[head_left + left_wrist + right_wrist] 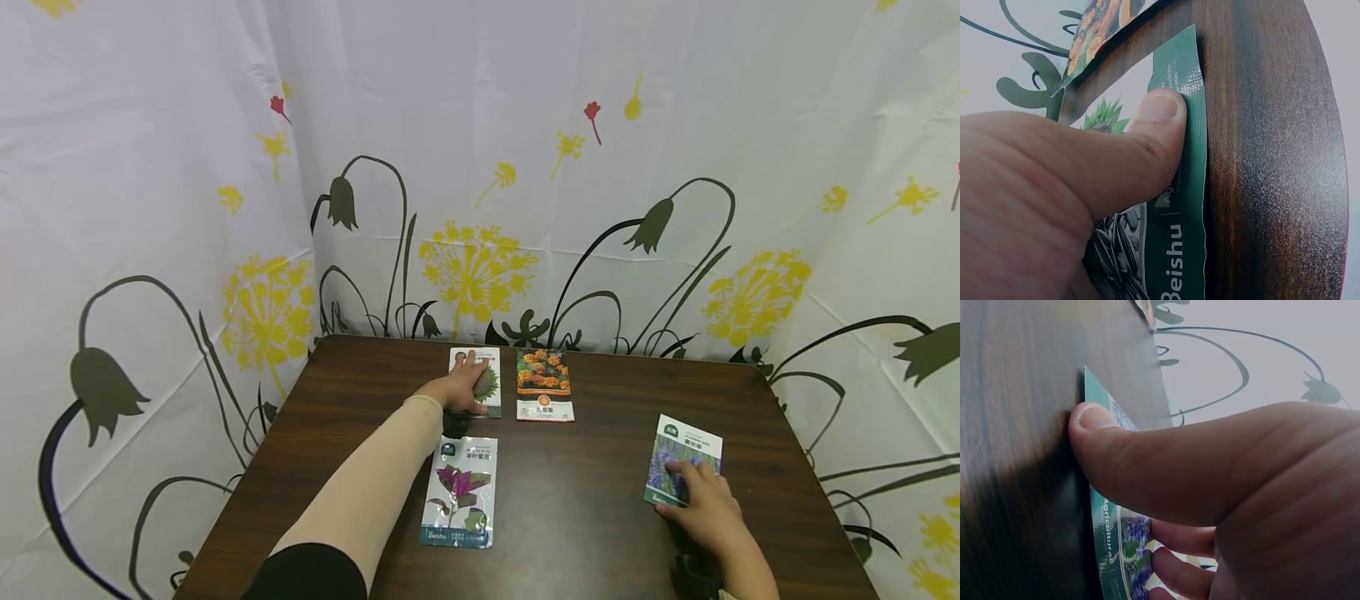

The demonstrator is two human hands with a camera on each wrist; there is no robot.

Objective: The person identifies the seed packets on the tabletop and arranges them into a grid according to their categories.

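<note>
My left hand (459, 390) rests with spread fingers on a white and green seed packet (491, 402) at the table's far edge. In the left wrist view, its thumb (1163, 112) lies across the packet's green border. The packet's sunflower picture and striped seeds are partly covered. Toward the right, my right hand (707, 504) touches a lavender seed packet (690, 437) that sits at a slant. Its fingertips rest on the purple flower picture, while the thumb (1100, 419) reaches over the green bottom edge in the right wrist view.
Beside the sunflower packet lies an orange marigold packet (544, 383). A silvery packet with a purple plant (459, 492) lies nearer, right of the left sleeve. The dark wooden table (585, 500) meets a flower-printed white curtain (480, 125) at the back and sides.
</note>
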